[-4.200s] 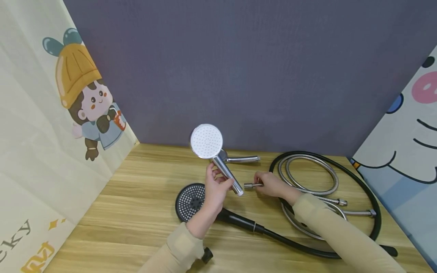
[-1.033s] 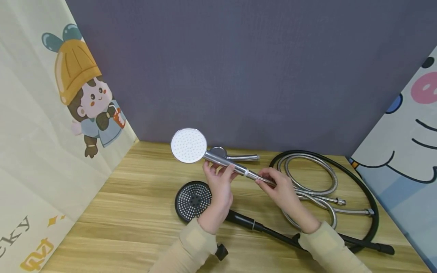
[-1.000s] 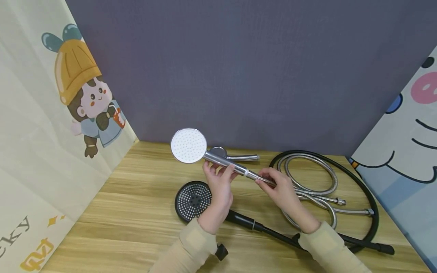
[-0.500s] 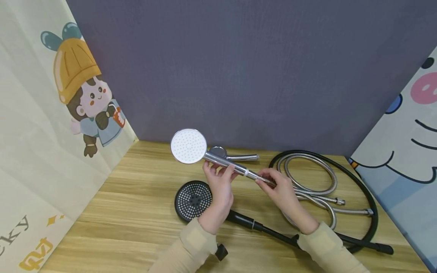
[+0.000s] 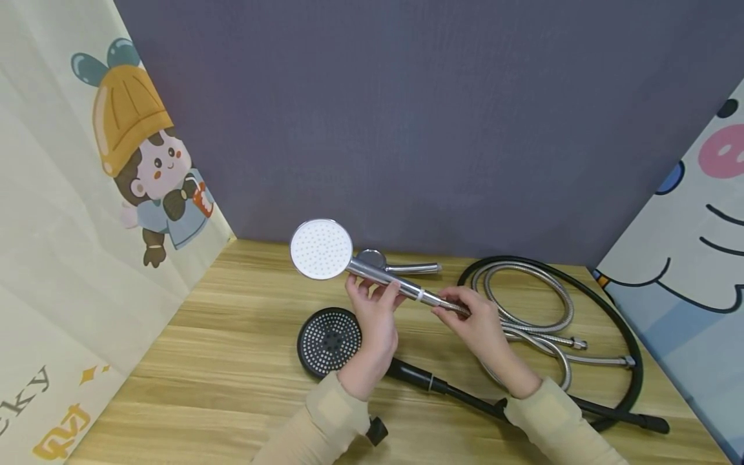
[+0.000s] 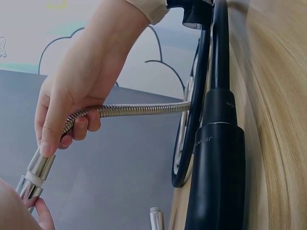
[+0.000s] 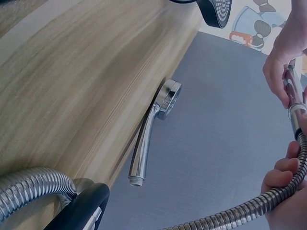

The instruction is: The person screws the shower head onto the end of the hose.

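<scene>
My left hand (image 5: 373, 326) grips the chrome handle of a hand shower head (image 5: 321, 249) whose round white spray face is toward me. The head points up and left, held above the table. At the handle's lower end, the fingers and thumb of my right hand (image 5: 479, 326) pinch the metal end fitting (image 6: 41, 165) of a silver shower hose (image 6: 139, 109). The fitting is in line with the handle, and a white ring (image 6: 33, 178) shows at the joint. The hose bends away beneath my right hand toward the coils.
A black shower head (image 5: 329, 342) on a black hose (image 5: 638, 361) lies below my hands on the wooden table (image 5: 203, 361). Behind them lies a smaller chrome shower head (image 5: 414, 268). Silver hose coils (image 5: 571, 307) are at right, and a black fitting (image 5: 377, 430) is near the left sleeve.
Earlier the hose end was apart from the handle; now they meet in line, and the shower head has tilted further left. Over the last second only the right fingers shift slightly at the fitting.
</scene>
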A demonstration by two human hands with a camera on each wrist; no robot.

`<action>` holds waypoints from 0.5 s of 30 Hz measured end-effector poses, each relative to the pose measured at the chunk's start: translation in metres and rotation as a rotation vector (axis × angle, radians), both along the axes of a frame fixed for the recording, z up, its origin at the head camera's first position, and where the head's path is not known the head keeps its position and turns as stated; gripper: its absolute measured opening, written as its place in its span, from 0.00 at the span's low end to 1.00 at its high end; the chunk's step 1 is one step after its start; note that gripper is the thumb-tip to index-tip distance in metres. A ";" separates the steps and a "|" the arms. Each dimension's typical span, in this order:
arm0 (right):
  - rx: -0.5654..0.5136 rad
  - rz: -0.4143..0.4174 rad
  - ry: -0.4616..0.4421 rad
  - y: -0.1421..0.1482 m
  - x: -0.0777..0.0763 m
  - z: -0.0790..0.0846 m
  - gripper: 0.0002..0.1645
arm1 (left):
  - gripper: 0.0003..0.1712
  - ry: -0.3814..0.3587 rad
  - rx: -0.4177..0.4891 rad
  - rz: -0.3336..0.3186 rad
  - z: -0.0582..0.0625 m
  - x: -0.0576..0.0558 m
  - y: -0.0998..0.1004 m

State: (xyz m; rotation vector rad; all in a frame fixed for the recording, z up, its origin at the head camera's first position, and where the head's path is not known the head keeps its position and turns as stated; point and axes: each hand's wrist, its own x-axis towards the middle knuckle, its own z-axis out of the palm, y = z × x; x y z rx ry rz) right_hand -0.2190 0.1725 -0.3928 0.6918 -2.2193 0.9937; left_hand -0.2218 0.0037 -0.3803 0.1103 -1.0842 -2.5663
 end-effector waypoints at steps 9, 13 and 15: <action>-0.005 0.013 -0.004 -0.001 0.000 0.002 0.17 | 0.44 0.006 0.011 -0.002 0.001 0.000 0.001; 0.000 0.017 0.007 0.000 -0.001 0.001 0.17 | 0.44 0.005 0.012 -0.003 0.001 0.000 0.001; -0.001 0.019 0.017 0.000 -0.001 0.000 0.16 | 0.44 0.002 0.013 -0.002 0.001 0.000 0.001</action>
